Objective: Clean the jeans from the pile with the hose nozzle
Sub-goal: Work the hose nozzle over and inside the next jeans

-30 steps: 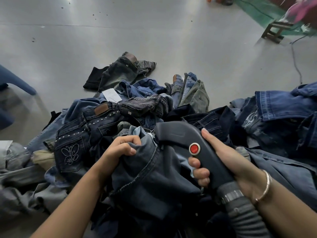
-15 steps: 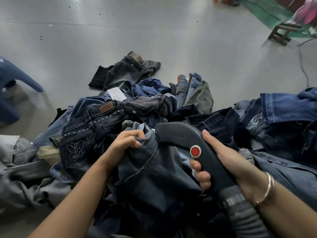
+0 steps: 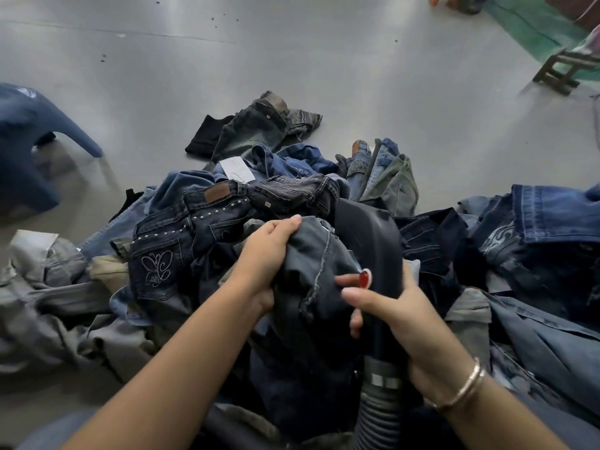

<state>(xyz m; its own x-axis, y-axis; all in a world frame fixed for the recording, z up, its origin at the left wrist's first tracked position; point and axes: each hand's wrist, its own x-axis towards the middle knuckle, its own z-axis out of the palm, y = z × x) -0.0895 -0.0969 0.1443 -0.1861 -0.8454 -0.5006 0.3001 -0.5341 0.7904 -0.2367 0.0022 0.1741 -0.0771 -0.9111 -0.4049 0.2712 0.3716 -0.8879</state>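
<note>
**Nozzle on bunched jeans, pile all around**

We grip a bunched dark pair of jeans [image 3: 311, 261] with our left hand [image 3: 269, 254], fingers curled over the top fold and thumb under, so the cloth stands up off the pile [image 3: 201, 222] and stays taut. We judge that's to give the nozzle something firm to work against.

Our right hand [image 3: 399, 316] wraps the black hose nozzle [image 3: 370, 235] from the right side, thumb stretched toward the red button [image 3: 364, 278], fingertips showing on the left of the handle. Whether the thumb presses the button we cannot tell. The nozzle head lies just behind the held fold, touching or nearly so; its mouth is hidden. The ribbed hose [image 3: 380, 414] runs down toward us.

No bin or basket here. The jeans sit loose on the grey floor [image 3: 292, 60], heaped left, ahead and right of us. One pair [image 3: 259, 125] lies apart beyond the pile. A blue stool [image 3: 29, 151] stands at the left, a wooden stool [image 3: 561, 69] at the far right.
</note>
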